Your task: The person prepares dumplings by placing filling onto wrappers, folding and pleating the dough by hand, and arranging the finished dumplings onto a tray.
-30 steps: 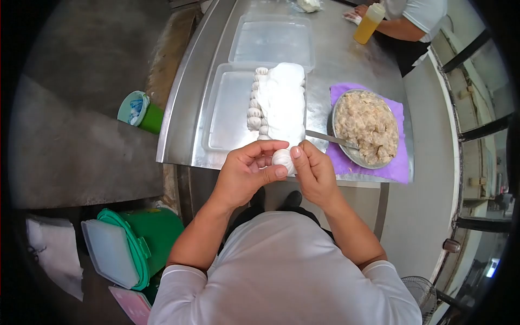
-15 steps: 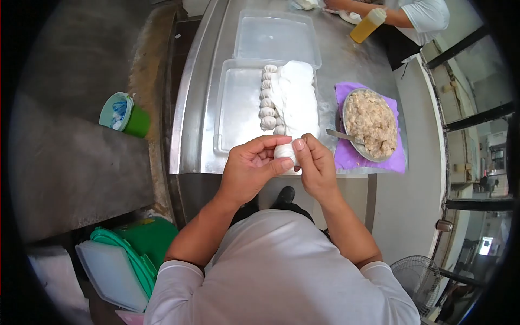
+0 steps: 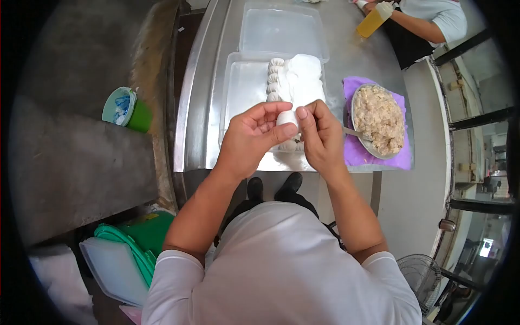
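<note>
My left hand (image 3: 253, 138) and my right hand (image 3: 322, 138) are closed around a white dumpling (image 3: 287, 118), thumbs and fingertips pressing on its sides. They hold it above the near end of a clear plastic tray (image 3: 241, 89). A row of pleated dumplings (image 3: 273, 76) lies in the tray beside a pile of white dough wrappers (image 3: 307, 76). A few more dumplings (image 3: 290, 145) show below my hands. To the right stands a bowl of pale minced filling (image 3: 379, 116) with a metal utensil handle (image 3: 351, 131) sticking out.
Under the bowl lies a purple cloth (image 3: 355, 158) on the steel table (image 3: 338, 49). A second clear tray (image 3: 279, 32) sits farther back. A co-worker's arm (image 3: 414, 27) is near a squeeze bottle of yellow liquid (image 3: 371, 23). A green bin (image 3: 140, 118) stands left.
Both hands have moved up and forward over the tray with the dumpling, covering the near part of the dumpling row. The view has shifted slightly.
</note>
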`<state>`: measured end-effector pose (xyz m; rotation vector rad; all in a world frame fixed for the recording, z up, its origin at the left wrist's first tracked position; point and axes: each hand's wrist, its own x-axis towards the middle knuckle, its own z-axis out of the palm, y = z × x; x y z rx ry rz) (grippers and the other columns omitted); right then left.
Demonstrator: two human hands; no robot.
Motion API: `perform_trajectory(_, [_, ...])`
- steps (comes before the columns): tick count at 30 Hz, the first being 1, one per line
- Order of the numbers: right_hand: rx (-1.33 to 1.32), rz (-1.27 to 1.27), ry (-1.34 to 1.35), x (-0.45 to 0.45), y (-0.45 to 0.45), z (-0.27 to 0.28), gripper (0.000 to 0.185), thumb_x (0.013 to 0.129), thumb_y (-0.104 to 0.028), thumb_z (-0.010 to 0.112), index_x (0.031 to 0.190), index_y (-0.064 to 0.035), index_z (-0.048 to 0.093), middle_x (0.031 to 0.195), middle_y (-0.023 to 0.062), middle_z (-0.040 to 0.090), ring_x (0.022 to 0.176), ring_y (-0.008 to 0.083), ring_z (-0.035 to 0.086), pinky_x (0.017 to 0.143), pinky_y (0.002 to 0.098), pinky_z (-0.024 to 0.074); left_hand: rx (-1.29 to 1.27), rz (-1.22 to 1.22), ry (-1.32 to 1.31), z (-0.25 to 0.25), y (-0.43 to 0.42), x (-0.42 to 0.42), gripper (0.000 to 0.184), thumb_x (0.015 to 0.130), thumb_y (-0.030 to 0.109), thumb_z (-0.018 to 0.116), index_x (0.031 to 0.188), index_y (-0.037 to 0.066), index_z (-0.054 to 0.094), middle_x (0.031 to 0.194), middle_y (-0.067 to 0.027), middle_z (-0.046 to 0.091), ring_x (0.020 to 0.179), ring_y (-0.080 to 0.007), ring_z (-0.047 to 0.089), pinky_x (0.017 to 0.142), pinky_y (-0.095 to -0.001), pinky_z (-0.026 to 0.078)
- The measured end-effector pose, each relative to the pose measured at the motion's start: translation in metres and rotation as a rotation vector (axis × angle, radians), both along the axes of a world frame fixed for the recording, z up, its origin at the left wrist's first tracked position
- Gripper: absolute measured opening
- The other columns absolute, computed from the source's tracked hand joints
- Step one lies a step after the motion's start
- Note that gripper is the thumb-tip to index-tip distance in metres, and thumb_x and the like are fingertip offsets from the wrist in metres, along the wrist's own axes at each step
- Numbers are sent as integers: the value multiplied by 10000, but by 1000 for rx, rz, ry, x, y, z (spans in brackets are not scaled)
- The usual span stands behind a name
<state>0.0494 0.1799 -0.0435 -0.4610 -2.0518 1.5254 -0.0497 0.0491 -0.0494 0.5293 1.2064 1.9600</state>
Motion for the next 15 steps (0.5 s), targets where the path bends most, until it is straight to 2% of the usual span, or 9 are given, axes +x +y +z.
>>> perform_trajectory(3, [-202,101,-42,-9,17,-5,284,1056,-231,583,870,-19,544,657,-4,479,614,77,462,557,256,407,-96,-37,-5,-7,1,-14,391,880,15,768,1240,-46,630,1064,-81,698,924,-123,671,825,-259,567])
perform_trajectory(4, [-234,116,-133,-10,27,-7,285,1007,-282,655,1005,-6,583,795,67,574,729,159,574,668,309,485,-181,34,58,-10,0,-19,403,873,22,774,1248,-26,636,1055,-67,690,908,-109,659,811,-248,565])
perform_trajectory(5, [-236,123,-132,-12,35,-14,285,1007,-282,655,1005,-6,583,795,67,574,729,159,574,668,309,485,-263,106,123,-15,-2,-25,415,866,30,779,1257,-6,643,1046,-53,681,892,-95,648,797,-238,562])
perform_trajectory(7, [632,-10,-125,-16,45,-28,462,908,-315,755,1186,8,576,1064,165,600,973,280,584,854,402,483,-277,181,245,-29,-9,-35,404,844,38,804,1224,6,672,1016,-40,688,872,-83,637,778,-217,545])
perform_trajectory(8, [626,67,-266,-15,51,-34,664,818,-310,816,1334,-6,530,1364,237,501,1281,430,447,1063,522,380,-389,173,343,-34,-13,-38,377,842,33,805,1197,-1,683,997,-31,693,864,-75,632,776,-217,540])
perform_trajectory(9, [620,73,-267,-18,50,-36,664,818,-310,816,1334,-6,530,1364,237,501,1281,430,447,1063,522,380,-499,163,442,-39,-16,-41,350,840,28,806,1170,-8,694,978,-22,699,855,-66,627,773,-217,535])
perform_trajectory(11, [958,32,-378,-30,45,-46,695,806,-296,824,1381,-48,521,1483,246,435,1422,496,316,1143,607,287,-514,159,483,-55,-15,-45,354,833,37,815,1167,5,704,952,-24,719,840,-69,626,774,-239,535])
perform_trajectory(12, [923,93,-483,-38,45,-53,747,794,-307,830,1428,-88,502,1550,260,373,1488,529,197,1174,666,201,-588,143,644,-54,-14,-43,354,824,36,818,1160,18,705,948,-42,725,831,-92,635,770,-254,537])
perform_trajectory(15, [1052,130,-574,-56,49,-78,788,791,-338,832,1453,-95,480,1547,260,379,1491,522,199,1172,660,207,-691,92,847,-59,-9,-41,348,805,40,820,1134,37,706,950,-90,723,819,-162,657,763,-299,541])
